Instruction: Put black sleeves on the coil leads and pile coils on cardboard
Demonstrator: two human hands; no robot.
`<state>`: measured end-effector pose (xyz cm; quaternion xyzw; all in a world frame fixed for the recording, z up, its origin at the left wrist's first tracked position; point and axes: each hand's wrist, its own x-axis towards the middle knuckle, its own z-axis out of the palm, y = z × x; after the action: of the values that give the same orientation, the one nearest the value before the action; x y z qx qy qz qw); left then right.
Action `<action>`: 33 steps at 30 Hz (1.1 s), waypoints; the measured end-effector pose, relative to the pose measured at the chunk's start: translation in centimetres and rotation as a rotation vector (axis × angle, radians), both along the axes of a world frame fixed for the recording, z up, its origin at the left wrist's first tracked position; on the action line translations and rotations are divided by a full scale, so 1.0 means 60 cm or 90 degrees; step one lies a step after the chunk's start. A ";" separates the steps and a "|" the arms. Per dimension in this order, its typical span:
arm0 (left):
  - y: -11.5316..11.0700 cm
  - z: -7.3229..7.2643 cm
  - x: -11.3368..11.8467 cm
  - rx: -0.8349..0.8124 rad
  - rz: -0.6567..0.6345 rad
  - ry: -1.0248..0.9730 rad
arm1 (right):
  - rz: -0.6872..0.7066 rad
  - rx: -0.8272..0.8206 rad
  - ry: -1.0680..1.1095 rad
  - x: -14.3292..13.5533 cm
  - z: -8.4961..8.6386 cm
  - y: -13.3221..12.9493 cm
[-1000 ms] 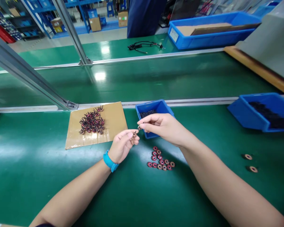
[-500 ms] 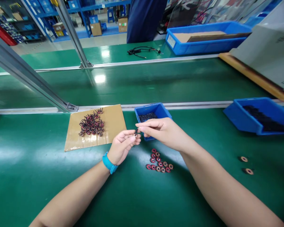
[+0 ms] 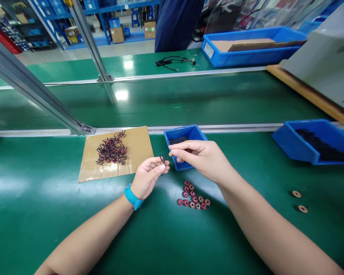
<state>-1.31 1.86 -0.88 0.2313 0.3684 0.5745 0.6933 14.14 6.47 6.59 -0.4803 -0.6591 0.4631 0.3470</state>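
My left hand [image 3: 149, 173], with a teal band at the wrist, pinches a small wound ring [image 3: 164, 163] with black leads standing up. Just right of it, my right hand [image 3: 196, 154] is closed with thumb and forefinger together; whatever is between them is too small to make out. Behind the right hand is a small blue bin [image 3: 186, 131] of short black pieces. Several red and copper rings [image 3: 193, 198] lie on the green table below the hands. On a brown cardboard sheet [image 3: 137, 147] to the left rests a pile of rings with black leads [image 3: 111, 149].
At the right stands a blue bin [image 3: 292, 141] of black pieces, with two rings [image 3: 302, 209] in front of it. A metal post [image 3: 51, 99] rises at the left. Farther back are a black cable [image 3: 172, 61] and a large blue tray [image 3: 246, 57].
My right hand has moved slightly right, away from the ring, opening a gap between the hands. Black leads on the held ring now show clearly. My left hand has barely moved.
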 end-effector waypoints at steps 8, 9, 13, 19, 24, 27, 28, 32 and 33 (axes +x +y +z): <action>0.000 0.000 0.000 -0.005 0.009 0.022 | -0.006 0.081 -0.004 0.001 -0.008 0.001; 0.000 0.000 -0.001 -0.005 0.008 0.021 | -0.004 0.080 -0.006 0.001 -0.010 0.001; 0.000 0.001 0.000 -0.003 0.008 0.020 | 0.000 0.079 -0.012 0.000 -0.014 0.003; 0.000 0.001 0.001 0.003 0.006 0.018 | 0.008 0.070 -0.024 -0.001 -0.014 0.002; -0.001 0.000 0.001 0.004 0.002 0.017 | 0.014 0.056 -0.035 -0.003 -0.012 0.002; 0.000 0.000 0.001 0.006 0.006 0.018 | 0.024 0.057 -0.034 -0.004 -0.013 0.002; 0.000 0.000 0.001 0.007 0.008 0.019 | 0.026 0.056 -0.034 -0.004 -0.014 0.001; 0.000 0.001 0.002 0.005 0.021 0.021 | 0.037 0.008 0.010 -0.005 -0.020 0.001; 0.000 0.001 0.002 0.006 0.025 0.021 | 0.041 -0.002 0.028 -0.005 -0.022 0.001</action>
<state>-1.20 1.88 -0.80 0.2365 0.3816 0.5856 0.6749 13.81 6.51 5.30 -0.4489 -0.6659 0.4853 0.3457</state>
